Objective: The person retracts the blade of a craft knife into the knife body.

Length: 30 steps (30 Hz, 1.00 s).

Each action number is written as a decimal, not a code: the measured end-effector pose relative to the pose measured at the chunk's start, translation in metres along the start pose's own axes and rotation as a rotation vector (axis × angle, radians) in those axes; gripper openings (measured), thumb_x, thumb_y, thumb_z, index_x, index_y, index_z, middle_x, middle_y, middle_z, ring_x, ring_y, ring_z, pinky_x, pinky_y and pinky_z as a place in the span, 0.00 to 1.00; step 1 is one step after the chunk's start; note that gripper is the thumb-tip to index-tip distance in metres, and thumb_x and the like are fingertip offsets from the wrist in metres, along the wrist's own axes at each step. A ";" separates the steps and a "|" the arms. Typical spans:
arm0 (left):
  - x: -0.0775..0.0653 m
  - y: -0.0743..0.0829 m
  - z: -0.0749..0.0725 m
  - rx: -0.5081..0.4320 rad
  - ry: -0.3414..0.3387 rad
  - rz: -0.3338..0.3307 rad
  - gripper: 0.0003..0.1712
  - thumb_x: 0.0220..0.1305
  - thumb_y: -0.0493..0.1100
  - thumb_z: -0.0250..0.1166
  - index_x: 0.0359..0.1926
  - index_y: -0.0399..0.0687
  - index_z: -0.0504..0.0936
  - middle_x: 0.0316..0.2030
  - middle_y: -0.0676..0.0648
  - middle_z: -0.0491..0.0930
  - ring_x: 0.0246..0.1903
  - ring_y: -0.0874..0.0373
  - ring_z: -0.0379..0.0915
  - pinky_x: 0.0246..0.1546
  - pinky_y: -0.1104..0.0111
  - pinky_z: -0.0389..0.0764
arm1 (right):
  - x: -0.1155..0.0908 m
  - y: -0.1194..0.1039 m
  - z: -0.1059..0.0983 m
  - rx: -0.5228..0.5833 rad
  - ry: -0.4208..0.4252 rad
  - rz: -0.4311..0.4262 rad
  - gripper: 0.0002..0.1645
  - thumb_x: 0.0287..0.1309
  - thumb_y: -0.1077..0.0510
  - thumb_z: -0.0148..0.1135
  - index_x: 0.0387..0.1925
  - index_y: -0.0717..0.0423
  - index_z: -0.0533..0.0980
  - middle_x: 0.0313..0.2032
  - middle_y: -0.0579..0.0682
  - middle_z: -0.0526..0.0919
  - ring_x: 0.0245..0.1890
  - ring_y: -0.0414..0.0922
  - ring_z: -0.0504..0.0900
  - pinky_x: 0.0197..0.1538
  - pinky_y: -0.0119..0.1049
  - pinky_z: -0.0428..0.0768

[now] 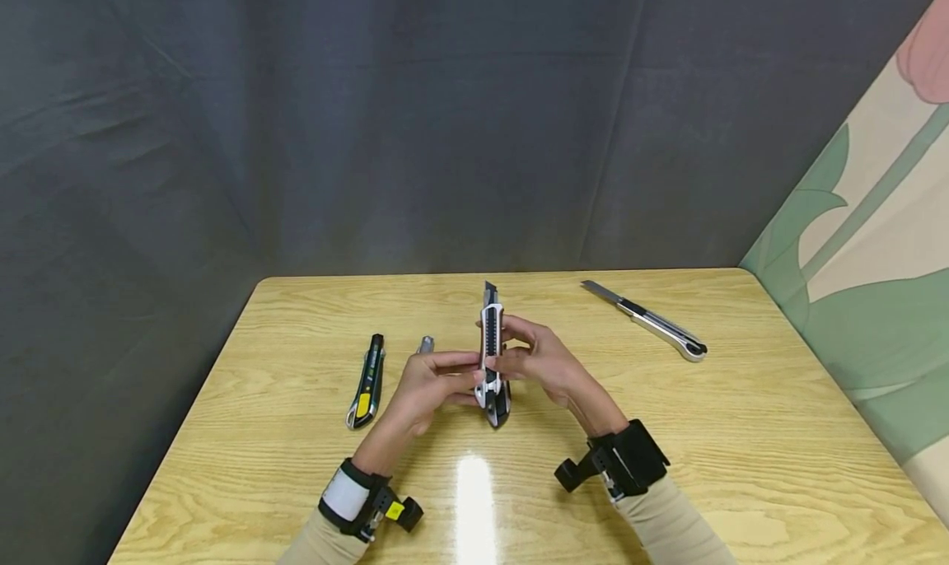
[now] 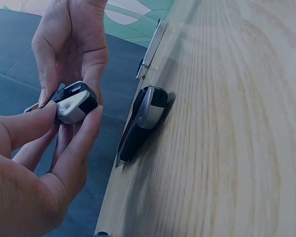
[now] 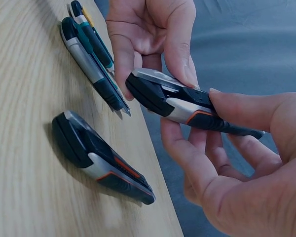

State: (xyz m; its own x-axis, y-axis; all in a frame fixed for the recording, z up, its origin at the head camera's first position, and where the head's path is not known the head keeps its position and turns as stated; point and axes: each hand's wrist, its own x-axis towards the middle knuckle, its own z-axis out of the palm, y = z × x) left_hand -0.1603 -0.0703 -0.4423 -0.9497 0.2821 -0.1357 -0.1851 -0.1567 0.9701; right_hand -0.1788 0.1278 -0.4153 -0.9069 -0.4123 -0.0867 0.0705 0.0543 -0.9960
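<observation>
Both hands hold one utility knife [image 1: 491,338] with a silver and black body and orange trim, raised over the table. My left hand [image 1: 426,388] pinches its near part between thumb and fingers, seen close in the left wrist view. From the other side, my right hand [image 1: 544,363] grips the body, its thumb [image 3: 237,106] pressed on the black top. A similar knife [image 3: 101,160] lies on the table below, mostly covered by the held one in the head view. A blade tip shows at the far end there; which knife it belongs to I cannot tell.
A black and yellow knife [image 1: 366,384] lies at the left. Beside it, a silver and green knife [image 3: 91,66] is partly hidden behind the left hand in the head view. A silver knife [image 1: 656,326] with its blade out lies toward the back right of the wooden table [image 1: 778,466].
</observation>
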 end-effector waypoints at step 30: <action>0.000 -0.003 0.000 -0.016 0.006 -0.013 0.20 0.50 0.34 0.71 0.48 0.38 0.83 0.43 0.35 0.82 0.37 0.42 0.80 0.38 0.53 0.86 | -0.003 0.003 0.001 -0.043 -0.054 -0.060 0.46 0.47 0.69 0.69 0.66 0.40 0.65 0.53 0.61 0.68 0.46 0.56 0.77 0.44 0.41 0.80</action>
State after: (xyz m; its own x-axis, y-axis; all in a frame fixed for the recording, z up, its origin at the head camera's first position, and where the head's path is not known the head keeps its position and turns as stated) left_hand -0.1603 -0.0700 -0.4452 -0.9489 0.2781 -0.1492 -0.2010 -0.1683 0.9650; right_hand -0.1753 0.1288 -0.4176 -0.8853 -0.4642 -0.0293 -0.0021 0.0670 -0.9977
